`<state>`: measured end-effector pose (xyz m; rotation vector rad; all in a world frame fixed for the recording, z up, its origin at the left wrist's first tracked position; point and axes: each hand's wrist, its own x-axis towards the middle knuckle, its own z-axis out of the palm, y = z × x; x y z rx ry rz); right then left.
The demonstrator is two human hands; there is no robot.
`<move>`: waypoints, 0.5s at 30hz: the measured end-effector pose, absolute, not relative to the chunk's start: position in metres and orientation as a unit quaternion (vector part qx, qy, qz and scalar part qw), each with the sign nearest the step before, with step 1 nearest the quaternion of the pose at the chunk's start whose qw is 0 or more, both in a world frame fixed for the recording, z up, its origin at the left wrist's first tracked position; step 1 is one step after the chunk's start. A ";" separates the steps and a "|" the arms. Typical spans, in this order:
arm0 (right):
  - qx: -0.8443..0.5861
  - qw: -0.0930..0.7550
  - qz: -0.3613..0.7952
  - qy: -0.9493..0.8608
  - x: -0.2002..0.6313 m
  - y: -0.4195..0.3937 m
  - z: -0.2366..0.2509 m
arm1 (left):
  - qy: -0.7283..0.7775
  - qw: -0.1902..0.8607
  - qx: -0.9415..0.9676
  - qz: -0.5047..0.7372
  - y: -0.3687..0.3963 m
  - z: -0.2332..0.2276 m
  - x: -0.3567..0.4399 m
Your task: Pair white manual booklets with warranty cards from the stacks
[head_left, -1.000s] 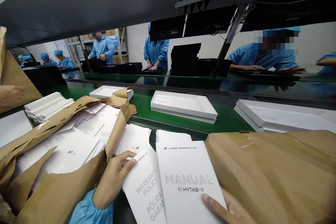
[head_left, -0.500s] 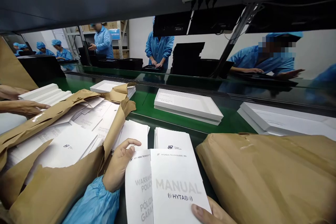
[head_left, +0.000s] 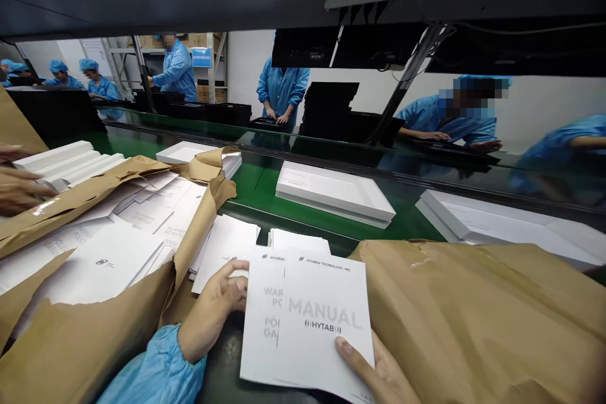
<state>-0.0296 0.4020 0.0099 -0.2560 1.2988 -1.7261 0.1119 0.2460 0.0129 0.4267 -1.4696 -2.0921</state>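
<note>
Green conveyor belt (head_left: 331,218) carries white tray (head_left: 334,192). Left hand (head_left: 215,309) pinches warranty booklet (head_left: 262,315); right hand (head_left: 379,375) pinches HYTAB manual (head_left: 322,322), overlapping it.

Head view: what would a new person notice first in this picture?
First, the white manual at bottom centre, lying over a warranty booklet, with the left hand at the booklets' left edge and the right hand under the lower right corner. Torn brown paper full of white booklets fills the left, and white trays sit on the green belt behind.
</note>
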 end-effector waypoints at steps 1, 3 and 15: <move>-0.099 0.445 -0.714 0.531 -0.029 0.401 0.013 | -0.588 0.245 0.168 -0.753 0.247 0.011 0.112; -0.099 0.417 -0.728 0.535 -0.028 0.400 0.017 | -0.677 0.207 0.214 -0.673 0.250 0.008 0.112; -0.121 0.401 -0.710 0.566 -0.036 0.400 -0.006 | -0.763 0.190 0.286 -0.548 0.260 0.011 0.109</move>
